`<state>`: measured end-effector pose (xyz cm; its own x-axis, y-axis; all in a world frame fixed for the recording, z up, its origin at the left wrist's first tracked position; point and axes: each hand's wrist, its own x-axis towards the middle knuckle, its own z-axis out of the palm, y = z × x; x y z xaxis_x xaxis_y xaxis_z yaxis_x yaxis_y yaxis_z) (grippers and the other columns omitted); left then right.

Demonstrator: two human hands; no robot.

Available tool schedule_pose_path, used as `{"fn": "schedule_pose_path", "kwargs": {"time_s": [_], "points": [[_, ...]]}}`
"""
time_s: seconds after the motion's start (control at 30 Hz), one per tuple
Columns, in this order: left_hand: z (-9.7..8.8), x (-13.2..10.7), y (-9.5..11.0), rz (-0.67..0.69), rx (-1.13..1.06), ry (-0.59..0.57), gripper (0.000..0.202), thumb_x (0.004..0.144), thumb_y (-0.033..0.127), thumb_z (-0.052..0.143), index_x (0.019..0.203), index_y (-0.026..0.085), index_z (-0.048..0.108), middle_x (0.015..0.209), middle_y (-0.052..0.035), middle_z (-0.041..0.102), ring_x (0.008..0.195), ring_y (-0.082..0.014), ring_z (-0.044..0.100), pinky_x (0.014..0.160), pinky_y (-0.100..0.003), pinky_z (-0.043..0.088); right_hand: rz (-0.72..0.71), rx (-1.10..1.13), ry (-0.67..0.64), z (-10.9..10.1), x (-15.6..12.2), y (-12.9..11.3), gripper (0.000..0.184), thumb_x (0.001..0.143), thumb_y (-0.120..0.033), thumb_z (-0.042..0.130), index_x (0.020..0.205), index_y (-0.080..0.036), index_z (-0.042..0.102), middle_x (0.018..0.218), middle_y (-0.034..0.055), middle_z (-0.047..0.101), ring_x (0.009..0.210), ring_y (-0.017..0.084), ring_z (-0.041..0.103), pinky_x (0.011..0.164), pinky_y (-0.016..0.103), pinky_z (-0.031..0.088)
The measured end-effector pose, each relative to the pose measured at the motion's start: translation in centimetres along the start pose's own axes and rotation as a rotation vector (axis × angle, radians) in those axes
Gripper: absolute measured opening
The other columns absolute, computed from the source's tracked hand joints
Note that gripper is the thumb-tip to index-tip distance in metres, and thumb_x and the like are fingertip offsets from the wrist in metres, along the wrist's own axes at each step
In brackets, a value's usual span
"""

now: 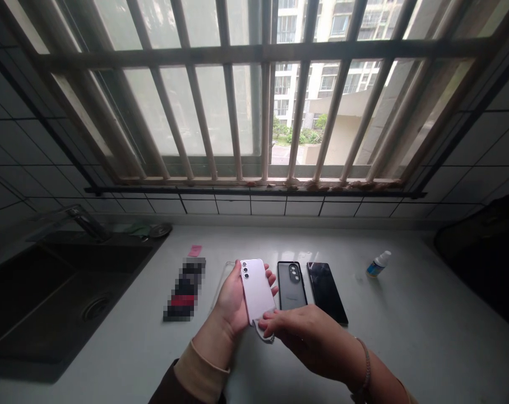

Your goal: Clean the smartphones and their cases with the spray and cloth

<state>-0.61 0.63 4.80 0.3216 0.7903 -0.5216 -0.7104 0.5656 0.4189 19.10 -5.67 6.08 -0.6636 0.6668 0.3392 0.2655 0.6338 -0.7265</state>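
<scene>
My left hand [231,300] is wrapped round a pale pink phone [257,286], its back with three camera lenses facing up. Over the phone's lower end, my right hand [302,334] presses a light grey cloth [263,333] against it, fingers closed on the cloth. Just right of the phone lies a black phone case [291,289], open side up. Beside that case is a black phone [327,292], lying flat with its dark glossy face up. A clear phone case [221,283] lies partly hidden behind my left hand.
A small white-capped bottle [378,265] stands at the right. At the left lie a blurred-out dark item [185,289] and a pink slip [195,251]. A dark sink [65,359] with a faucet [88,223] borders the counter [389,348]. A barred window rises behind; a black bag [485,247] is far right.
</scene>
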Motion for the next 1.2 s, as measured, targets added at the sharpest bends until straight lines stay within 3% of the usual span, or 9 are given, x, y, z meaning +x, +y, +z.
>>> {"fn": "schedule_pose_path", "kwargs": {"time_s": [0.13, 0.3, 0.4, 0.47, 0.6, 0.7, 0.87, 1.0, 1.2], "points": [[0.1, -0.2, -0.1, 0.014, 0.021, -0.028, 0.063, 0.103, 0.059, 0.05, 0.132, 0.005, 0.064, 0.1, -0.0191, 0.075, 0.094, -0.03, 0.075, 0.09, -0.047, 0.061, 0.165, 0.207, 0.118, 0.1, -0.1, 0.4, 0.026, 0.108, -0.036, 0.055, 0.114, -0.027, 0.079, 0.095, 0.0015, 0.083, 0.083, 0.017, 0.079, 0.081, 0.027, 0.065], [0.4, -0.4, -1.3, -0.074, 0.045, -0.142, 0.057, 0.101, 0.058, 0.055, 0.127, 0.008, 0.067, 0.097, -0.0167, 0.077, 0.085, -0.0278, 0.076, 0.083, -0.042, 0.062, 0.367, 0.57, 0.468, 0.5, 0.0, 2.5, 0.039, 0.106, -0.052, 0.055, 0.115, -0.02, 0.075, 0.11, 0.0095, 0.08, 0.098, 0.025, 0.078, 0.086, 0.039, 0.067], [0.1, -0.3, -2.8, -0.133, 0.093, -0.161, 0.057, 0.099, 0.06, 0.059, 0.122, 0.01, 0.07, 0.102, -0.0183, 0.077, 0.095, -0.0312, 0.077, 0.082, -0.041, 0.061, 0.435, 0.427, 0.739, 0.5, -0.2, 3.3, 0.04, 0.106, -0.053, 0.054, 0.118, -0.02, 0.072, 0.109, 0.0105, 0.08, 0.098, 0.027, 0.078, 0.088, 0.041, 0.067], [-0.1, -0.2, -4.0, -0.193, 0.12, -0.211, 0.056, 0.099, 0.06, 0.06, 0.118, 0.008, 0.072, 0.111, -0.0216, 0.076, 0.105, -0.0328, 0.075, 0.085, -0.04, 0.06, 0.455, 0.182, 0.808, 0.6, -0.5, 3.5, 0.036, 0.107, -0.049, 0.053, 0.121, -0.022, 0.072, 0.107, 0.0099, 0.081, 0.096, 0.028, 0.079, 0.084, 0.039, 0.068], [-0.3, -0.1, -5.7, -0.183, 0.076, -0.307, 0.041, 0.102, 0.048, 0.061, 0.117, 0.011, 0.073, 0.108, -0.0158, 0.078, 0.102, -0.0269, 0.075, 0.094, -0.037, 0.057, 0.269, -0.124, 0.626, 1.6, -0.5, 3.3, 0.034, 0.109, -0.03, 0.05, 0.138, -0.025, 0.067, 0.128, 0.0086, 0.078, 0.109, 0.027, 0.079, 0.093, 0.038, 0.067], [-0.2, 0.0, -5.7, -0.087, 0.006, -0.25, 0.037, 0.101, 0.044, 0.066, 0.121, 0.014, 0.072, 0.115, -0.0151, 0.078, 0.11, -0.0271, 0.073, 0.102, -0.036, 0.054, 0.09, -0.217, 0.525, 2.5, 0.0, 3.5, 0.041, 0.107, -0.018, 0.05, 0.145, -0.024, 0.064, 0.141, 0.0094, 0.071, 0.125, 0.026, 0.072, 0.107, 0.038, 0.062], [-0.3, 0.6, -4.4, -0.064, -0.025, -0.105, 0.057, 0.093, 0.058, 0.071, 0.12, 0.009, 0.065, 0.128, -0.0252, 0.072, 0.123, -0.0338, 0.069, 0.105, -0.042, 0.056, -0.084, -0.287, 0.415, 2.9, 0.3, 3.7, 0.043, 0.104, -0.009, 0.054, 0.145, -0.02, 0.064, 0.14, 0.01, 0.071, 0.127, 0.023, 0.071, 0.11, 0.035, 0.061], [-0.3, 0.8, -2.9, 0.003, -0.043, -0.065, 0.064, 0.094, 0.061, 0.069, 0.131, 0.01, 0.056, 0.138, -0.0249, 0.067, 0.128, -0.0336, 0.067, 0.102, -0.048, 0.059, -0.177, -0.281, 0.313, 2.8, 0.1, 3.3, 0.05, 0.102, -0.003, 0.053, 0.148, -0.023, 0.061, 0.147, 0.009, 0.067, 0.133, 0.022, 0.066, 0.114, 0.035, 0.058], [-0.2, 0.4, -0.7, 0.102, -0.029, -0.037, 0.059, 0.097, 0.064, 0.062, 0.127, 0.013, 0.057, 0.142, -0.025, 0.065, 0.131, -0.0341, 0.066, 0.101, -0.053, 0.06, -0.267, -0.234, 0.203, 2.8, 0.0, 2.3, 0.046, 0.103, -0.003, 0.054, 0.144, -0.02, 0.063, 0.139, 0.0093, 0.073, 0.133, 0.019, 0.067, 0.117, 0.033, 0.054]]}}
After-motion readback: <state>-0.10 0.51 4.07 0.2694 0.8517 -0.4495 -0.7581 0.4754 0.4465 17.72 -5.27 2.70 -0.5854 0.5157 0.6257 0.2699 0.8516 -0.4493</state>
